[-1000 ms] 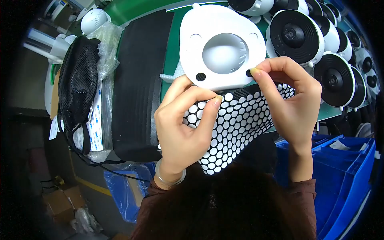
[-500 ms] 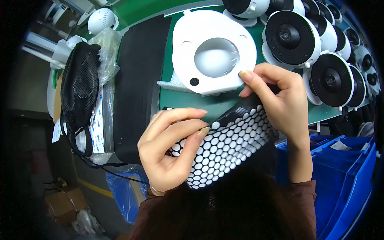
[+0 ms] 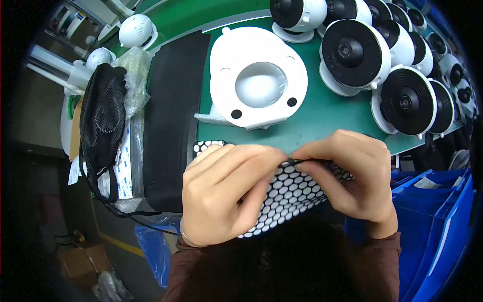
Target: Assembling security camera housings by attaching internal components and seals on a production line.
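A bendy sheet of white round dots in a black web [image 3: 287, 199] is held up before me, curved toward me. My left hand [image 3: 221, 191] pinches its upper edge between thumb and fingers. Close beside it my right hand [image 3: 352, 176] pinches the same edge; whether a single dot sits between these fingertips is hidden. Beyond the hands a white rounded plastic housing [image 3: 219, 83] with a large round opening lies on the table. Two black round pads, a left pad [image 3: 236, 114] and a right pad [image 3: 292, 102], sit on its near side.
A piece of pale foam [image 3: 214, 117] lies by the housing on the green table [image 3: 307, 123]. To the left are a black mat [image 3: 173, 121] and a black mesh pouch [image 3: 103, 108]. Several white cameras with black fronts [image 3: 354, 53] crowd the right. Blue bins [image 3: 427, 226] stand lower right.
My right hand has left the housing and come down to the sheet beside my left hand. A black pad now shows where its fingertips were. The view has shifted slightly.
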{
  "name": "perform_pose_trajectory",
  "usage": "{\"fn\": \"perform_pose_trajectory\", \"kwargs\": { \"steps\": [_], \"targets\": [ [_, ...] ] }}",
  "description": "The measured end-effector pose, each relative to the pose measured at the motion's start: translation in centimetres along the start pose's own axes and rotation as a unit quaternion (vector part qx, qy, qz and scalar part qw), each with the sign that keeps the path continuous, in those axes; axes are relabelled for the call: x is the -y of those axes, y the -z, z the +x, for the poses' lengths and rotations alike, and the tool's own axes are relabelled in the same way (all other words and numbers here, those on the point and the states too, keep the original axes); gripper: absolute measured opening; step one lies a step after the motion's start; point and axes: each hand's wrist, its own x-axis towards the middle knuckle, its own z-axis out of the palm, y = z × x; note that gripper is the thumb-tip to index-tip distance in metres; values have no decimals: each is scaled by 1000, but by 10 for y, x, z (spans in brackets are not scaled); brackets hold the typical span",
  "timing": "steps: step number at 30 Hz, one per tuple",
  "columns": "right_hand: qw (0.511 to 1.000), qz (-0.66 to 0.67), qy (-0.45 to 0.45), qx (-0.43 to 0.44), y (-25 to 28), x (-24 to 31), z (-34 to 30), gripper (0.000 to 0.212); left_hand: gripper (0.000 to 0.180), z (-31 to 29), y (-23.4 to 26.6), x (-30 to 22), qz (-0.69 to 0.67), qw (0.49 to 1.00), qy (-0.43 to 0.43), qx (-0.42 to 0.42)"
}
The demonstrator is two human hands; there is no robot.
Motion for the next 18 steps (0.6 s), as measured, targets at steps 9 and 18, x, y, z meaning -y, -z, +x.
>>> {"fn": "perform_pose_trajectory", "kwargs": {
  "steps": [9,18],
  "targets": [
    [999,37,-19,21,7,-2,-4,16,9,3,-13,6,-181,983,36,11],
    [985,-129,105,-53,0,-4,-5,17,3,5,-15,7,-184,980,81,-6]
  ]
}}
